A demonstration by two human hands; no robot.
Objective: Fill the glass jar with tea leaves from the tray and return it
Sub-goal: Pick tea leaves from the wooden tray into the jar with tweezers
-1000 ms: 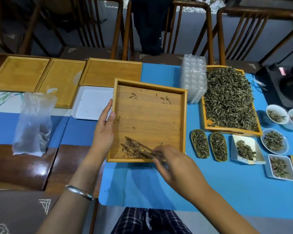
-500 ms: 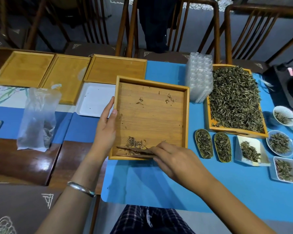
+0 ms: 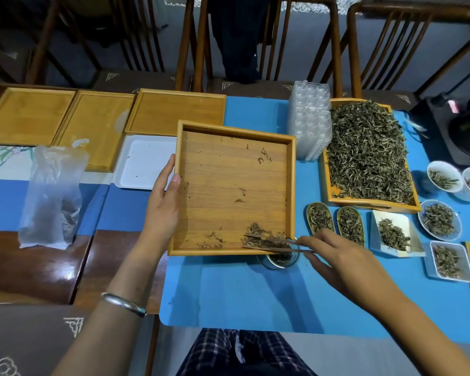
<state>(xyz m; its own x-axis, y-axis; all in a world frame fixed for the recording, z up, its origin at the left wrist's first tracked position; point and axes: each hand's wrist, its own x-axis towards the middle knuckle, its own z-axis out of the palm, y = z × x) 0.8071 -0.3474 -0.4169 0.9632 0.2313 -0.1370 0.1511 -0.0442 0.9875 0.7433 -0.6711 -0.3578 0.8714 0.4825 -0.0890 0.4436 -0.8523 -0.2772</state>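
A square wooden tray (image 3: 228,185) lies on the blue mat, nearly bare, with a small heap of tea leaves (image 3: 263,237) in its near right corner. My left hand (image 3: 162,202) grips the tray's left edge. My right hand (image 3: 339,261) pinches wooden tweezers (image 3: 274,245) whose tips lie in that heap. A glass jar (image 3: 278,260) with some leaves inside peeks out just under the tray's near right corner, mostly hidden by the tray.
A wooden tray heaped with tea leaves (image 3: 369,153) stands at right, with a stack of clear plastic blister packs (image 3: 310,120) beside it. Several small dishes of leaves (image 3: 440,221) fill the right side. Empty wooden trays (image 3: 98,126), a white tray (image 3: 144,164) and a plastic bag (image 3: 52,194) lie left.
The tweezers and my right hand have swept the leaf heap from the tray's near left side to its near right corner. The glass jar now shows under that corner.
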